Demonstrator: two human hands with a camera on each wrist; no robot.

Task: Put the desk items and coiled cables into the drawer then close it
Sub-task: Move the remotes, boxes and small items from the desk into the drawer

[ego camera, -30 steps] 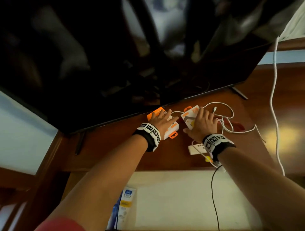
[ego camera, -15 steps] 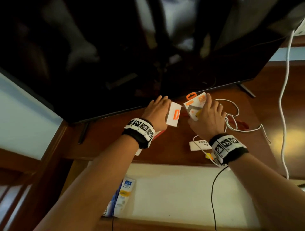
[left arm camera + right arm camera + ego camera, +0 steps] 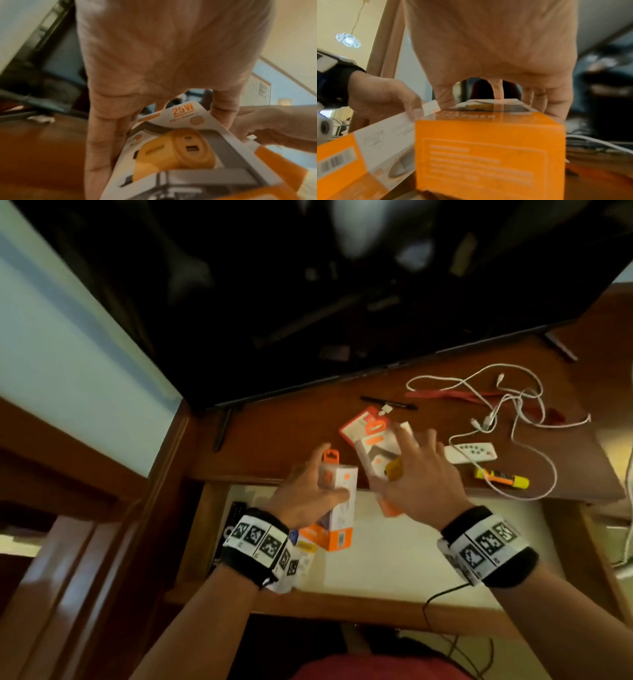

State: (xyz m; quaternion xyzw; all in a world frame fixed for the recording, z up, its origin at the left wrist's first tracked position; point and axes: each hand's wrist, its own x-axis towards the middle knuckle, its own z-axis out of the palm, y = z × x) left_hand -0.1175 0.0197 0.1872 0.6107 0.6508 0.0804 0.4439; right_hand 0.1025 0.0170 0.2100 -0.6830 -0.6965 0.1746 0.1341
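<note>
Evidently each hand grips a charger box, left hand point(image 3: 305, 494) one box point(image 3: 334, 501), right hand point(image 3: 416, 477) another point(image 3: 375, 453), carried over the open drawer point(image 3: 394, 546) for dropping in.

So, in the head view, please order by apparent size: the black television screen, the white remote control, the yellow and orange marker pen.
1. Black television screen, largest by far.
2. White remote control.
3. Yellow and orange marker pen, only slightly smaller than the remote; both lie on the desk at similar distance.
</note>
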